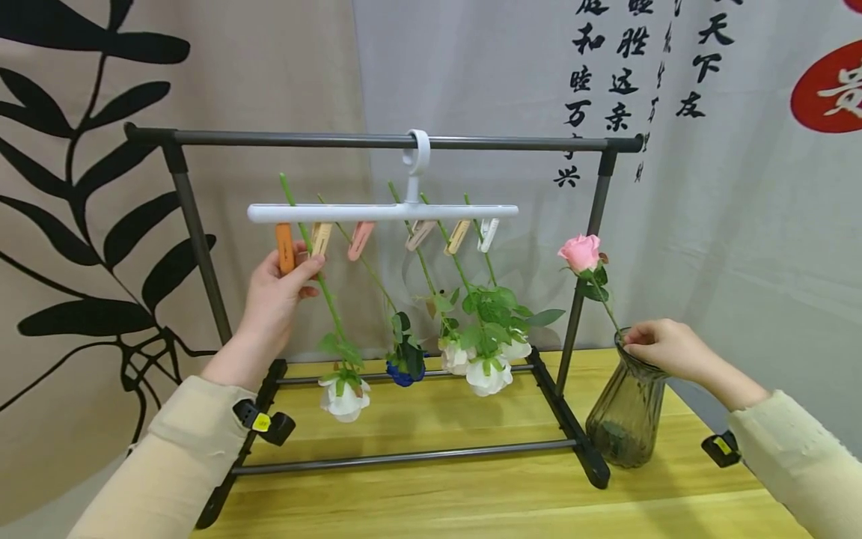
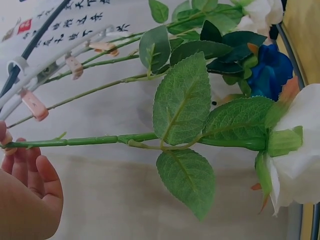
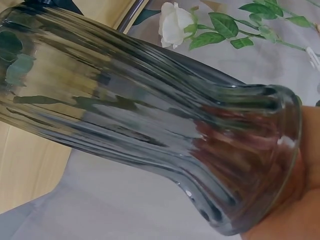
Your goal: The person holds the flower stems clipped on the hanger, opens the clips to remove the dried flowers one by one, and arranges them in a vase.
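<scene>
My left hand (image 1: 272,296) is at the left end of the white clip hanger (image 1: 337,212). Its thumb and fingers pinch the lower end of a tan clothespin (image 1: 321,238). Right at the thumb runs the green stem of an upside-down white rose (image 1: 345,397), its bloom large in the left wrist view. An orange clothespin (image 1: 286,248) stands in front of the fingers. My right hand (image 1: 656,344) pinches the stem of an upright pink rose (image 1: 581,253) at the mouth of a smoky ribbed glass vase (image 1: 626,412); part of the fingers shows through the glass.
A dark metal rack (image 1: 296,139) carries the hanger by its hook. A blue rose (image 1: 405,368) and several white roses (image 1: 488,376) hang head-down from other clips. The vase stands on the wooden table (image 1: 431,509) just right of the rack's foot. A printed curtain (image 1: 471,67) hangs behind.
</scene>
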`<state>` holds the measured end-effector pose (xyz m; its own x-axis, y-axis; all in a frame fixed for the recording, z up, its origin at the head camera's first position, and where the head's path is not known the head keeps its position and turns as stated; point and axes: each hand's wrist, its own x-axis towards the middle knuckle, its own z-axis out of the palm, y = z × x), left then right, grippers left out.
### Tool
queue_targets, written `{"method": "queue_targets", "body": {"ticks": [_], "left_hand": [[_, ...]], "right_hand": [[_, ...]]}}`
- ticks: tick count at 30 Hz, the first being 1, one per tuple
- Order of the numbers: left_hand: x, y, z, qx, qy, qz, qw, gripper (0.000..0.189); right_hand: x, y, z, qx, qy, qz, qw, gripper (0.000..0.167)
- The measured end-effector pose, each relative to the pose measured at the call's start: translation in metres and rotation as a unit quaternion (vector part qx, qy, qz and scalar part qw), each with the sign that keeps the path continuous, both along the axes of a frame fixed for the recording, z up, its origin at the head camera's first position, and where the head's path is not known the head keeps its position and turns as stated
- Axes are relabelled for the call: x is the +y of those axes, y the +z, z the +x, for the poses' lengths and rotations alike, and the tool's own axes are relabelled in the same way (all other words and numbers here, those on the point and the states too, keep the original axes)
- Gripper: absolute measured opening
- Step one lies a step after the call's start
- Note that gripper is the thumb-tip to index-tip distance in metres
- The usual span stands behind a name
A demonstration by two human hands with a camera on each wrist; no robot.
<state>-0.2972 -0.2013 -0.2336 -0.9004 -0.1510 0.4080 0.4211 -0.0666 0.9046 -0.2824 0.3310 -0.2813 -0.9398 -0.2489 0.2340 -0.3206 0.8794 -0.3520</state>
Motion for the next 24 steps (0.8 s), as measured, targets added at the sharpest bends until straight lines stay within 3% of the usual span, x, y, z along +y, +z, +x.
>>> {"method": "queue_targets", "body": {"ticks": [10, 17, 20, 24], "left_hand": [[-0.002, 0.003, 0.002, 0.003, 0.005, -0.007, 1.0, 0.034], [-0.002, 0.001, 0.001, 0.0, 0.002, -0.003, 1.0, 0.033], [-0.001, -0.001, 0.0, -0.002, -0.004, 0.003, 1.0, 0.032], [-0.001, -0.003, 0.0, -0.003, -0.003, 0.0, 1.0, 0.03]], "right_hand": [[0.002, 0.003, 0.002, 0.012, 0.0, -0.006, 0.9999, 0.018], [0.008, 0.02, 0.012, 0.015, -0.024, -0.034, 0.999, 0.026], [0.005, 0.031, 0.02, 0.033, -0.036, -0.058, 0.9971, 0.029], [-0.013, 0.046, 0.031, 0.093, -0.044, -0.118, 0.9877, 0.029]]}}
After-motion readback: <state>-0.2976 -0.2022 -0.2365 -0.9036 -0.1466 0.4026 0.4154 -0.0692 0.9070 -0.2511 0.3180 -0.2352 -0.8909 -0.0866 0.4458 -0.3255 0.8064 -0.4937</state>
